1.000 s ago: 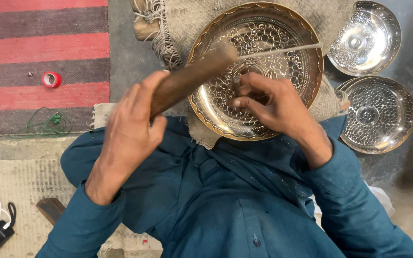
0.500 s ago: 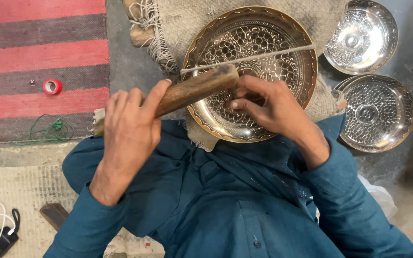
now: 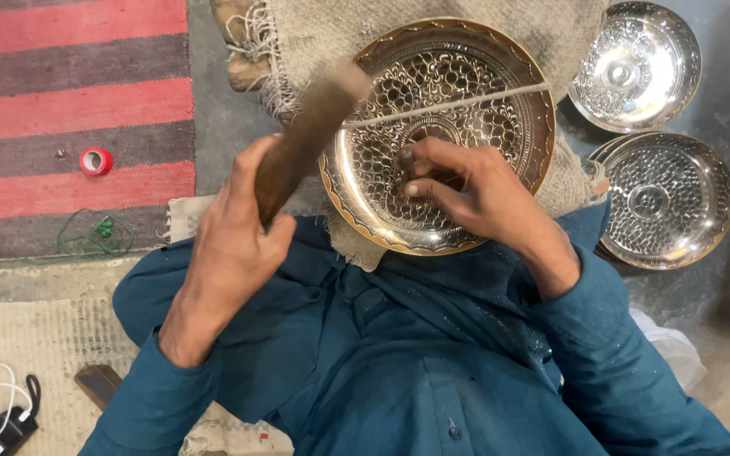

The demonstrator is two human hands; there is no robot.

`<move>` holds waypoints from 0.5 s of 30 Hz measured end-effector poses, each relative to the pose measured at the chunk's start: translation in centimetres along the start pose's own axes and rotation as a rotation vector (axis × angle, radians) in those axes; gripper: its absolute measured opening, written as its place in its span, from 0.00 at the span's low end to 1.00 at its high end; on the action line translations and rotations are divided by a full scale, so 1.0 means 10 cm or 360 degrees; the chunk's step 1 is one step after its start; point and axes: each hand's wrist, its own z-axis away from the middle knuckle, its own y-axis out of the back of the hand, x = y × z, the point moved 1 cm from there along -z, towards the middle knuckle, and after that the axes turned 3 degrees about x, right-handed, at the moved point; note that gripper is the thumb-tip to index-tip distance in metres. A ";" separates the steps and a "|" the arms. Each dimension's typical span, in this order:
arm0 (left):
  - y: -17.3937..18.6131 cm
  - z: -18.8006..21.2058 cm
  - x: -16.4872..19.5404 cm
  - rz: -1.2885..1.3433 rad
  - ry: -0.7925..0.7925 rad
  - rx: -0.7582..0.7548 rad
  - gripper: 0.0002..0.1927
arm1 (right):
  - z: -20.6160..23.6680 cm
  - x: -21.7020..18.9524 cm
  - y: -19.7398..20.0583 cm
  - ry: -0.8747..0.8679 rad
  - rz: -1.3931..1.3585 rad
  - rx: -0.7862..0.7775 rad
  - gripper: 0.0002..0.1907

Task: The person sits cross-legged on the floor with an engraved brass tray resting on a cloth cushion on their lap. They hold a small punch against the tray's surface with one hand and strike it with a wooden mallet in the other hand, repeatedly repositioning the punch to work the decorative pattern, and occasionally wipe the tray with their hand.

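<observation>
Well, left hand (image 3: 234,241) grips the brown wooden mallet (image 3: 310,135); right fingers (image 3: 433,190) pinch a tool, hidden, against the engraved round brass tray (image 3: 483,110); light, square taps seem best.

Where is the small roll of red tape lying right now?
In the head view, the red tape roll lies at left on the red striped rug, above the green wire.

Left hand (image 3: 242,224) fisted and raised, right hand (image 3: 466,190) fingers pinched together

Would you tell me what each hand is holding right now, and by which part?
The left hand grips a brown wooden mallet by its lower end. The right hand pinches a small tool against the engraved brass plate; the exact hold is hidden.
</observation>
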 end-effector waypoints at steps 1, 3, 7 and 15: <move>0.00 0.01 0.00 -0.0332 -0.0024 -0.0063 0.37 | 0.00 0.00 0.00 0.0063 -0.0016 0.0015 0.14; 0.00 0.01 0.00 -0.1005 -0.0085 -0.0176 0.38 | 0.00 0.00 0.01 0.0208 -0.0045 0.0057 0.14; 0.01 -0.01 0.01 -0.0322 -0.0081 -0.0054 0.38 | 0.02 0.02 0.01 0.0169 -0.0096 0.0031 0.12; 0.05 0.00 -0.05 -0.1004 -0.0186 -0.0146 0.41 | 0.00 0.07 -0.02 0.0079 -0.0070 -0.0040 0.12</move>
